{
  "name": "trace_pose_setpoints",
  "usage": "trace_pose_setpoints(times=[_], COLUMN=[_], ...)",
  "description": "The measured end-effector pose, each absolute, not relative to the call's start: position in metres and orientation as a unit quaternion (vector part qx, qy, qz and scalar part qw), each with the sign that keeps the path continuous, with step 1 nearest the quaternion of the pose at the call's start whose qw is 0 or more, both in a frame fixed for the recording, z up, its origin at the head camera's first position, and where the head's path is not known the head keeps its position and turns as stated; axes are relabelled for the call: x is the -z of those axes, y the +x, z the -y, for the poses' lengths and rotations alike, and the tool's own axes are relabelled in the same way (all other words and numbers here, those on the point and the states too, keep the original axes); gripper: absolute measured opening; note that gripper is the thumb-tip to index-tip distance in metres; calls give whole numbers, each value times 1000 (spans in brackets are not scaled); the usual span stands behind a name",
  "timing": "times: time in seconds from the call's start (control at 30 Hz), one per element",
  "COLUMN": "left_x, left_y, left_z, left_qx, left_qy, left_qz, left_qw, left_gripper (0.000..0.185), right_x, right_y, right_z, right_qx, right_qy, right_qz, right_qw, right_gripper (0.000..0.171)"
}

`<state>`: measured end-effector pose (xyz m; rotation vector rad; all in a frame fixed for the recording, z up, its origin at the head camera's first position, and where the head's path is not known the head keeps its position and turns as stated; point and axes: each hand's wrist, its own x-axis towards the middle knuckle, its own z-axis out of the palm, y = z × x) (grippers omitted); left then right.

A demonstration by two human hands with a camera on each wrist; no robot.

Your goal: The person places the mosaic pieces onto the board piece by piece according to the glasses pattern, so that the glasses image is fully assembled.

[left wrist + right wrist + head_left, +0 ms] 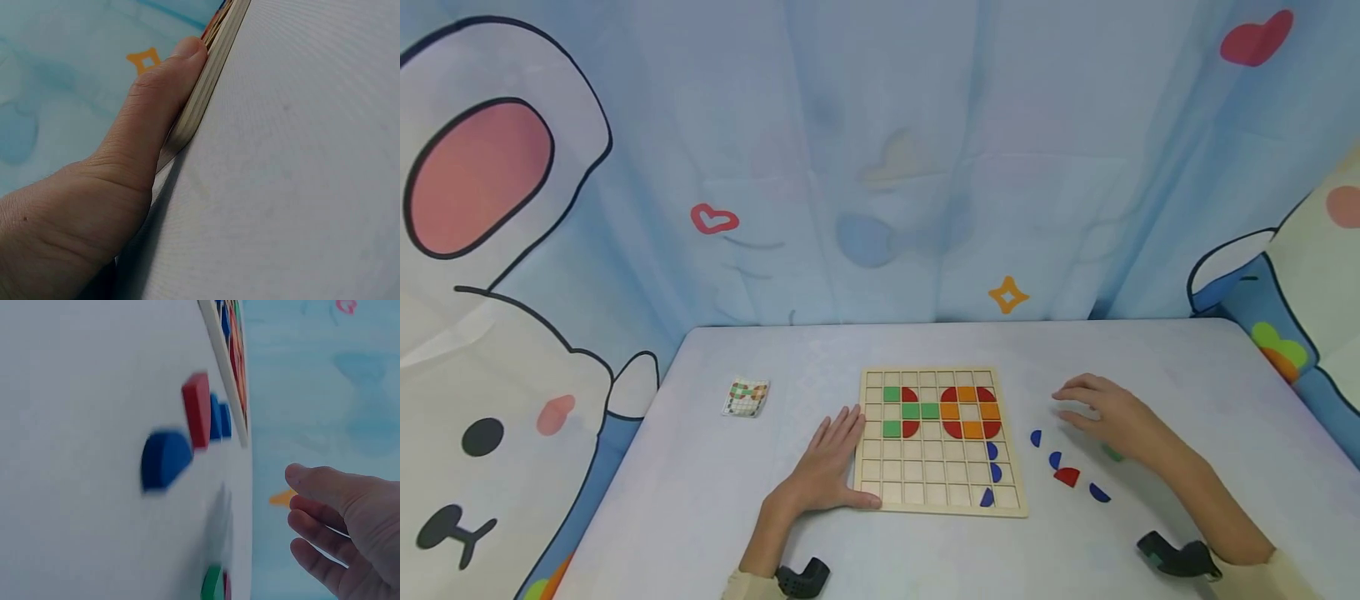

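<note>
A wooden grid board [925, 472] lies on the table with green, red and orange pieces forming patterns in its upper rows. Three blue pieces [996, 472] sit in cells near its lower right side. My left hand [829, 468] rests along the board's left edge, fingers straight and its thumb [147, 119] over the near rim. To the right of the board, my right hand [1108, 417] hovers above the table with loosely bent fingers and nothing in them. Below it lie a red piece [197, 411], several loose blue pieces [165, 459] and a green piece [213, 582], partly hidden by the hand in the head view.
A small patterned card [747, 398] lies at the left of the white table [700, 517]. Behind the table hangs a light blue curtain [737, 275] with cartoon prints. Dark wrist-worn devices [1180, 557] sit at both wrists.
</note>
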<state>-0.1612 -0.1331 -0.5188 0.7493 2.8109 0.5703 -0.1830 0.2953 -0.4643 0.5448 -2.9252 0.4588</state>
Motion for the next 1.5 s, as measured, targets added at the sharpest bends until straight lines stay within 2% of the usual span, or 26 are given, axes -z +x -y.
trace_pose_setpoints(times=[0.1, 0.2, 0.47, 0.7, 1.07, 1.3, 1.5], left_x=[518, 516, 515, 517, 516, 516, 516], left_y=[-160, -160, -159, -160, -159, -158, -159], left_z=[133, 133, 133, 133, 134, 132, 132], left_qx=[-192, -196, -180, -181, -190, -190, -192], left_qy=[255, 260, 257, 255, 262, 251, 251], left_qz=[-944, -942, -946, -946, -943, -944, -945], left_qw=[87, 83, 84, 81, 79, 93, 85], left_gripper=[124, 123, 123, 124, 124, 124, 123], right_x=[468, 471, 478, 481, 487, 489, 485], right_y=[-178, -174, -169, -169, -169, -168, -171], right_z=[-315, -330, -350, -354, -355, -353, -353], right_qx=[-151, -164, -165, -160, -164, -168, -166], right_qy=[167, 145, 131, 138, 124, 108, 83], right_qz=[972, 975, 977, 977, 978, 979, 983], right_qw=[66, 42, 22, 36, 23, 37, 1], right_gripper=[29, 31, 27, 24, 13, 16, 21])
